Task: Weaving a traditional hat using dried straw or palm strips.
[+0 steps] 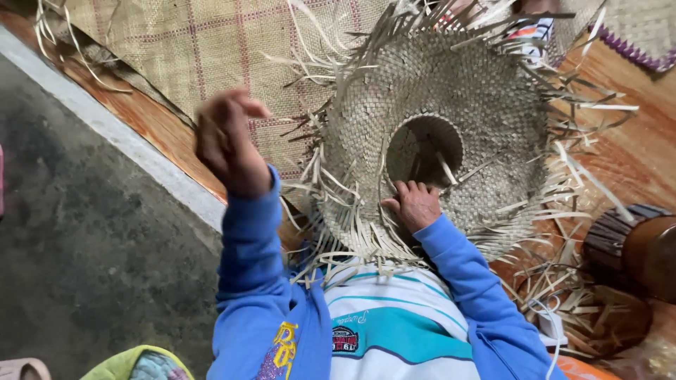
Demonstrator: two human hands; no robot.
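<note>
A round, half-woven hat of pale straw strips (451, 119), its brim fringed with loose unwoven ends, is seen from above on the lap of a person in blue sleeves. The right hand (417, 204) is laid flat on the brim just beside the dark crown opening, fingers spread and pressing the weave. The left hand (227, 141) is raised clear of the hat, blurred; its fingers appear pinched together, but whether a strip is held cannot be told. A checked woven straw mat (204, 49) is spread behind, cut off at the top edge. A dark wooden block (634, 246) is partly cut off at right.
</note>
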